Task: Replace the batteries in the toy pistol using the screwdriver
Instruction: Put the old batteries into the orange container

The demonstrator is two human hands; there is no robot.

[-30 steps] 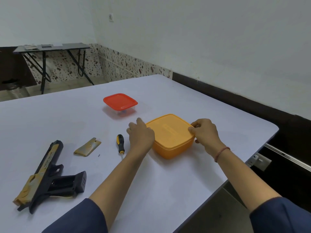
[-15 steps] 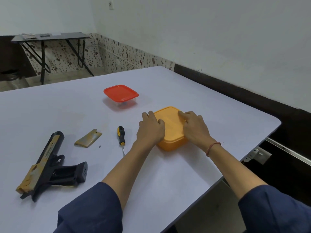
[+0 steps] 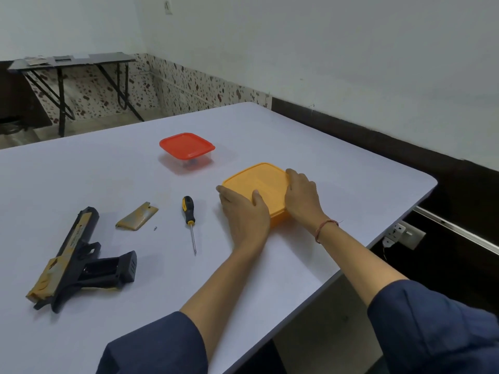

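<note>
The black and gold toy pistol (image 3: 75, 255) lies on its side at the table's near left, its grip compartment uncovered. Its gold battery cover (image 3: 136, 220) and a tiny screw (image 3: 155, 228) lie just beyond it. To their right is the screwdriver (image 3: 188, 210), black and yellow handle away from me. An orange lidded box (image 3: 259, 179) sits right of the screwdriver. My left hand (image 3: 243, 209) grips its near-left corner, thumb on the lid. My right hand (image 3: 302, 195) wraps the box's right edge, fingers over the lid rim.
A clear container with a red lid (image 3: 186, 145) stands behind the screwdriver on the white table (image 3: 81, 171). The table's right edge runs close to the orange box; a wall socket (image 3: 405, 233) sits below it. A dark folding table (image 3: 73, 60) stands far back left.
Both hands have slid from lying flat on the orange lid to its left and right edges. The camera has tilted slightly; the pistol, cover and screwdriver have not moved.
</note>
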